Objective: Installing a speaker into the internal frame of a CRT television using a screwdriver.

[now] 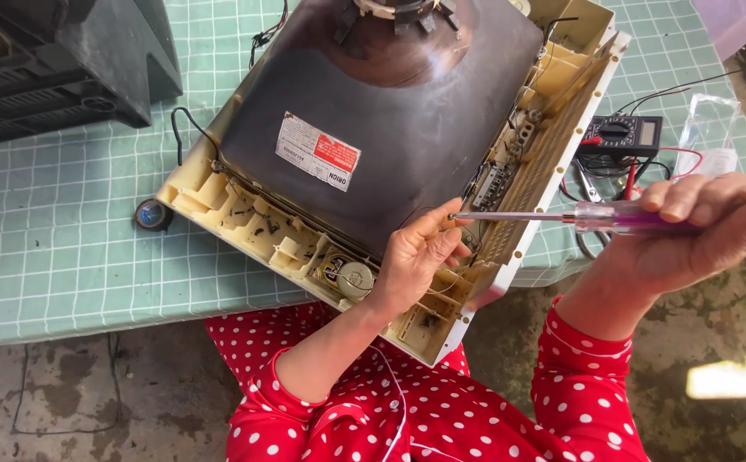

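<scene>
The screwdriver, with its clear purple handle and long thin shaft, lies nearly level over the right corner of an opened television set that rests face down on a table covered in green checked cloth. The right hand is wrapped closed around the handle, while the left hand rests on the cream plastic frame, its fingertips pinched around the shaft's tip, steadying it at what looks like a screw point beside the dark picture tube, though the tip itself is too small to make out. The tool is light and stiff, and the smooth plastic handle is best gripped full-fisted, as it is now. The set is another matter: the glass tube probably makes it heavy and fragile, so any hold belongs on the plastic frame edges, not the tube neck. A small round speaker sits in the frame just left of the left hand. Beyond the set's right edge lie 1 dark multimeter with red and black leads and a clear plastic bag. A black rear housing stands at the table's far left, and a small round black part lies on the cloth near the set's left corner.
</scene>
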